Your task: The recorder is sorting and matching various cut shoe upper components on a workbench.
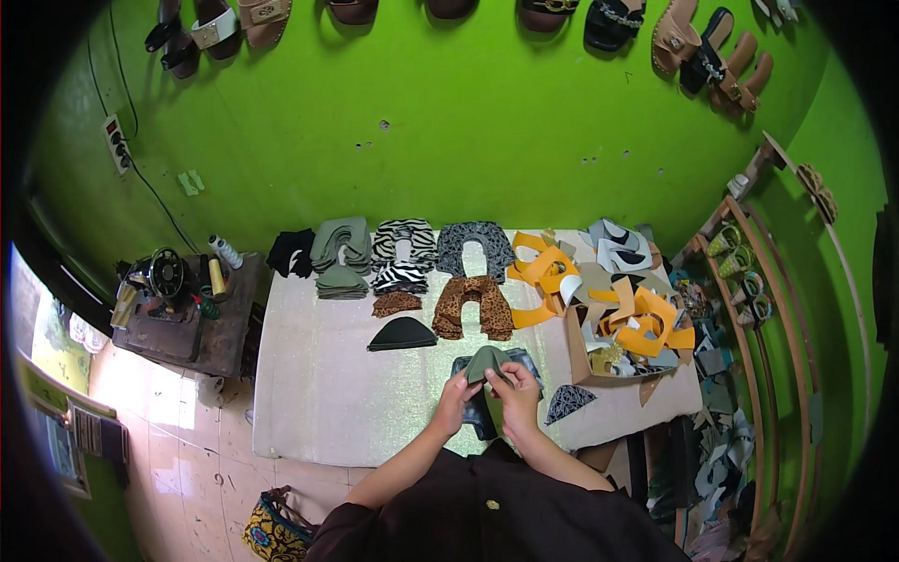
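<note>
My left hand [453,405] and my right hand [518,401] are close together over the near edge of the table [328,412]. Between them they hold an olive-green fabric piece [486,362], its top bent into a rounded peak. The fingers of both hands are closed on its edges. Under and behind my hands lie dark, glossy pieces [526,362], partly covered. A grey-and-black patterned half-round piece [570,402] rests to the right of my right hand. Farther left sits a stack of dark green half-round pieces [403,334].
Curved stacks in green [340,245], zebra print [403,242], grey pattern [475,246] and leopard print [472,309] line the table's back. A cardboard box [613,377] overflows with yellow and grey scraps. A sewing machine [165,273] stands left; a wooden rack [749,272] is at right.
</note>
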Motion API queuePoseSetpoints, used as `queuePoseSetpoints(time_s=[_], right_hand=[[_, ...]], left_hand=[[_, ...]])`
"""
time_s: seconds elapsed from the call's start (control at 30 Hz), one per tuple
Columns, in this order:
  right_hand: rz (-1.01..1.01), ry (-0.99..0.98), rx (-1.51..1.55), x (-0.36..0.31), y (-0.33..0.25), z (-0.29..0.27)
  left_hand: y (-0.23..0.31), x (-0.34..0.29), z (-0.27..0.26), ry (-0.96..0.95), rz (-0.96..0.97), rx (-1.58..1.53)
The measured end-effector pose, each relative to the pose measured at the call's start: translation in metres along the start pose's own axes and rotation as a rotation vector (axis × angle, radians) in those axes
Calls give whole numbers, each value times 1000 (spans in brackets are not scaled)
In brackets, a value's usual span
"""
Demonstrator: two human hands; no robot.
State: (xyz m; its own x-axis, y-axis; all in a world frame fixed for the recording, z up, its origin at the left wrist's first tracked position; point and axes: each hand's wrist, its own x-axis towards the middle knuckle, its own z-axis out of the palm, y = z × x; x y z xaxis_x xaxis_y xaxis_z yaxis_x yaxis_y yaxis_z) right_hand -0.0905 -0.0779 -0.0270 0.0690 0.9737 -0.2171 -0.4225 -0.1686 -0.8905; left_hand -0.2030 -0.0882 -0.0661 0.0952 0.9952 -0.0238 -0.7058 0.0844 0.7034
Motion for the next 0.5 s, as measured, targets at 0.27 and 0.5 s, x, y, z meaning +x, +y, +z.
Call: queuePoseSetpoints(time_s=[0.27,0.5], right_hand=[[7,-82,-106,6,-1,11],[-141,-109,-358,18,-7,-5]], left_hand=[[16,6,-3,245,-78,317],[48,5,-16,174,-180,137]])
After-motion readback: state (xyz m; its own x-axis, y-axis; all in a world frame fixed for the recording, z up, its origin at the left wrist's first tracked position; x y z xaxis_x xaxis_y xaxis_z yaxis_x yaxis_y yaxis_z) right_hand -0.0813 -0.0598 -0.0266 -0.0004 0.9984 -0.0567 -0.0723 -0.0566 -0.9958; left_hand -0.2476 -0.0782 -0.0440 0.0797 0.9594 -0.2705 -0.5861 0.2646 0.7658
